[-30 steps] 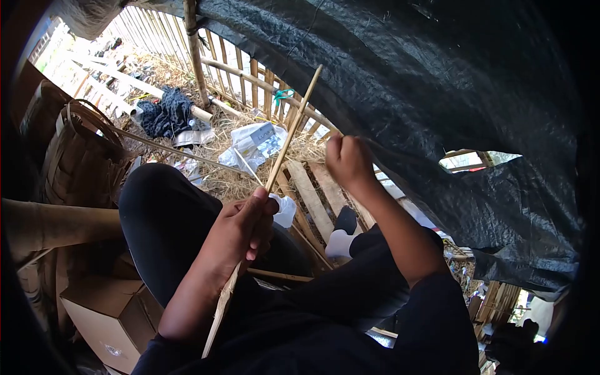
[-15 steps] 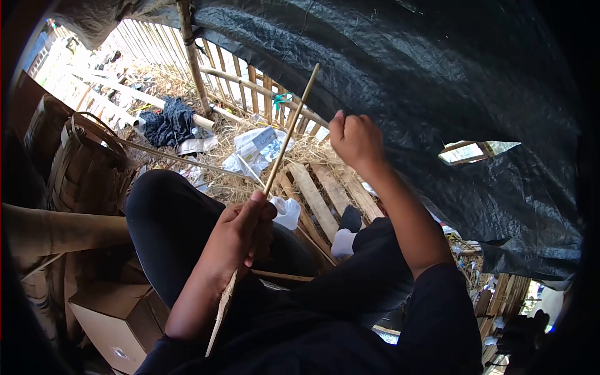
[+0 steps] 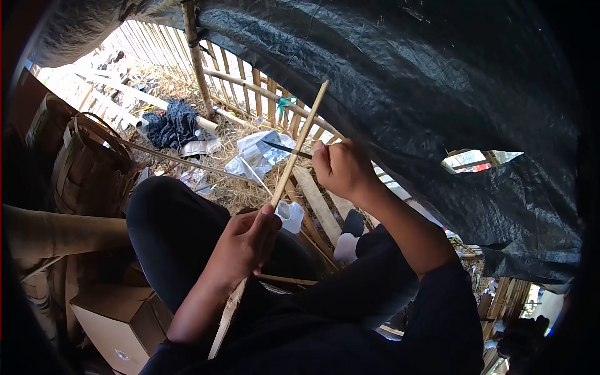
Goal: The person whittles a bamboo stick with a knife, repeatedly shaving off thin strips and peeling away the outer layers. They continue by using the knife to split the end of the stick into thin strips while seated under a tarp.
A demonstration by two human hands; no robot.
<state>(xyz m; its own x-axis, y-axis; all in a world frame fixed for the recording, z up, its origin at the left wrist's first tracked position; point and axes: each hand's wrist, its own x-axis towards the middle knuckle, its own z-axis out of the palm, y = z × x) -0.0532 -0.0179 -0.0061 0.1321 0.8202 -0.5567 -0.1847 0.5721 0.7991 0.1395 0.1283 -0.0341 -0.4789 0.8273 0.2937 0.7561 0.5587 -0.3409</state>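
Observation:
A long, thin bamboo strip [image 3: 310, 119] slants up and away in front of me. My left hand [image 3: 242, 245] is closed around its lower part, and the tail of the strip comes out below the wrist toward my lap. In my right hand [image 3: 345, 169] is a knife [image 3: 278, 146], its handle hidden in the fist. The dark, pointed blade lies across the upper half of the strip and overlaps it in this view, its tip toward the left.
A black tarp [image 3: 400, 81] hangs along the right, with a torn hole. Bamboo fencing [image 3: 240, 81], dark cloth [image 3: 172, 122] and a clear plastic bag [image 3: 253, 153] are ahead. To the left are a woven basket [image 3: 87, 169], a thick bamboo pole [image 3: 69, 234] and a cardboard box [image 3: 106, 325].
My right hand has moved down slightly, and the knife blade now shows across the strip. The left hand and strip have shifted a little lower and to the right.

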